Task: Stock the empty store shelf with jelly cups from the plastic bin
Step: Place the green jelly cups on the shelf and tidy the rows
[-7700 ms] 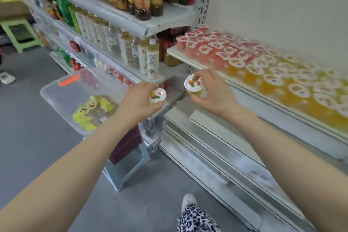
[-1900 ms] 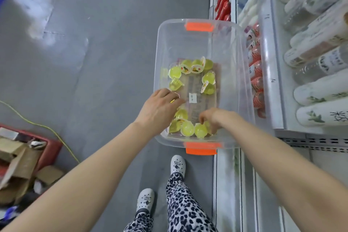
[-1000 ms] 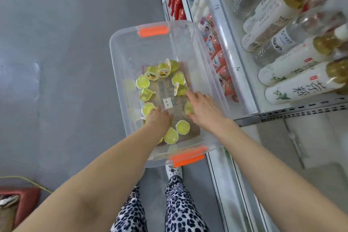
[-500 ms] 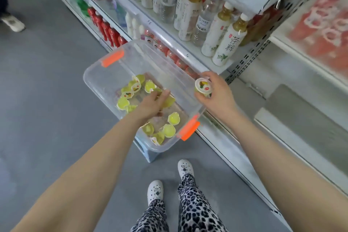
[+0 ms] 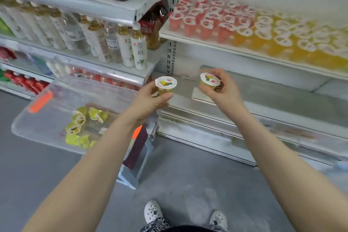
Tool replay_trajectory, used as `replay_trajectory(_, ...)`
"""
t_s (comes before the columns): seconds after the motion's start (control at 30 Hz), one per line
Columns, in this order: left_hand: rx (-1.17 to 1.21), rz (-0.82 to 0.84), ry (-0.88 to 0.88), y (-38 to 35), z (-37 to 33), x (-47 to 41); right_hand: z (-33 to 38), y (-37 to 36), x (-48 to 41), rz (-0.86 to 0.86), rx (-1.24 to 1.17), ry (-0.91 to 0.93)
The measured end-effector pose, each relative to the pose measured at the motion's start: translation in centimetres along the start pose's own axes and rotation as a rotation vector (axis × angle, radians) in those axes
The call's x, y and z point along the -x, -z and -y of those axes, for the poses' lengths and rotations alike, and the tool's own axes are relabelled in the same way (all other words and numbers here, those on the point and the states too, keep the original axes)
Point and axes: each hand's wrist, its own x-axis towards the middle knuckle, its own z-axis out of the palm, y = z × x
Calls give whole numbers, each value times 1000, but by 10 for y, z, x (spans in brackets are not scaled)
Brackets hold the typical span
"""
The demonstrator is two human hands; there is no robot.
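Head cam view: the upper shelf [image 5: 207, 40] is packed with red and orange cups, the empty shelf [image 5: 282, 100] below looks bare, and a handful of yellow ones sit in the plastic bin [image 5: 37, 124] (so plenty left, I'd say). The left grip [image 5: 150, 98] is curled round a jelly cup [image 5: 166, 84], the right grip [image 5: 224, 90] pinches a second jelly cup [image 5: 210, 81], both just in front of that bare shelf.
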Motion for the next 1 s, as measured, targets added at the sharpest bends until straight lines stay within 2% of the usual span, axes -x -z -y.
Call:
replay_trajectory(0.13, -152, 45, -97, -78, -6, -15, -19, 86, 27, -140, -28, -18)
replay_trajectory(0.33, -157, 141, -159, -228, -16, -26, -49, 232, 62, -317, 82, -15)
replay_trajectory(0.57, -234, 216, -253, -394, -30, -40, -83, 382, 89, -442, 204, -9)
replay_trajectory(0.8, -297, 308, -328, -521, -51, -59, -118, 487, 96, -537, 260, -28)
replay_trajectory(1.0, -372, 352, -371, -597, -61, -97, -149, 551, 81, -631, 316, -35)
